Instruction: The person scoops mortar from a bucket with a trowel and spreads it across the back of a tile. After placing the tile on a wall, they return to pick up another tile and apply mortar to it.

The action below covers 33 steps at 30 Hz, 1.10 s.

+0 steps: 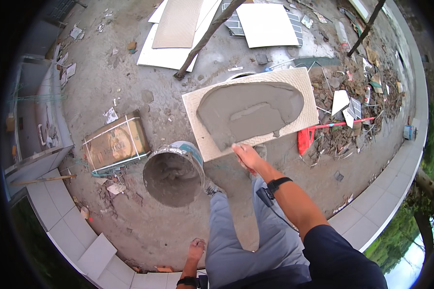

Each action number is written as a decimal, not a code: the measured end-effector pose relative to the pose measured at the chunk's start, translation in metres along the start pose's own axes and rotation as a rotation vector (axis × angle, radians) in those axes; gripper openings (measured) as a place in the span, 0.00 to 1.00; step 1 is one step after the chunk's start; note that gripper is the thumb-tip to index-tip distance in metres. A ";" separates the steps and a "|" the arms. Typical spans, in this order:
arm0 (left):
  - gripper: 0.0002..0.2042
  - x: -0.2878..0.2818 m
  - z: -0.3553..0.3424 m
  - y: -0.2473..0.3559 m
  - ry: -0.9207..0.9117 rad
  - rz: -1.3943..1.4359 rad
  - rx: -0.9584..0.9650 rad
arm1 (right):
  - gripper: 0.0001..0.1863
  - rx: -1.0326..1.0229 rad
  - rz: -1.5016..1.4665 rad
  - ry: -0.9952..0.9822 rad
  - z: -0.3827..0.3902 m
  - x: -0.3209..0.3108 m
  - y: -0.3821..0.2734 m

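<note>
My right hand (246, 156) is closed around a trowel handle at the lower edge of a pale textured tile (306, 96); the blade is hard to make out against the grey mortar (253, 120) spread over the tile’s middle. My left hand (196, 248) hangs low beside my left leg with loosely curled fingers and nothing visible in it. A round bucket (171, 178), coated inside with wet grey mix, stands left of my feet, just below the tile’s left corner.
A strapped box (113, 144) lies left. Loose tiles (267, 24) and two leaning poles (202, 41) are at the back. Rubble (371, 82) and a red long-handled tool (306, 139) lie right. A tiled edging (67, 216) curves around, with greenery beyond it on the right.
</note>
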<state>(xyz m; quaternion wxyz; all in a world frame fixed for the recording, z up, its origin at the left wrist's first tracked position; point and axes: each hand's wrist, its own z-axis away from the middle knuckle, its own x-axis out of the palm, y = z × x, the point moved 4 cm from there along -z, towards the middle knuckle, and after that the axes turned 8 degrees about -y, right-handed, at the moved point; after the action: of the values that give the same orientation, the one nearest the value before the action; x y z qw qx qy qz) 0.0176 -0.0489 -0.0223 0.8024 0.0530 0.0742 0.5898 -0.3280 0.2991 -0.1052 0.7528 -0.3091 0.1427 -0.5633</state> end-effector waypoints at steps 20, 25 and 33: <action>0.07 0.083 -0.021 0.115 -0.004 -0.109 0.006 | 0.28 0.096 0.694 0.684 0.060 -0.291 0.001; 0.07 0.121 -0.024 0.176 -0.003 -0.110 0.099 | 0.31 0.060 -0.103 0.505 0.062 -0.226 0.060; 0.08 0.155 -0.009 0.201 0.003 -0.024 0.159 | 0.25 0.105 1.045 0.411 0.113 -0.358 0.018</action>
<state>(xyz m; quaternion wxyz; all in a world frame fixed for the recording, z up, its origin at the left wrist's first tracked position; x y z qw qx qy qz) -0.1270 0.1593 -0.0054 0.8026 0.1147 0.1226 0.5724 -0.3671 0.6722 -0.0771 0.9028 -0.0433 0.3924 -0.1706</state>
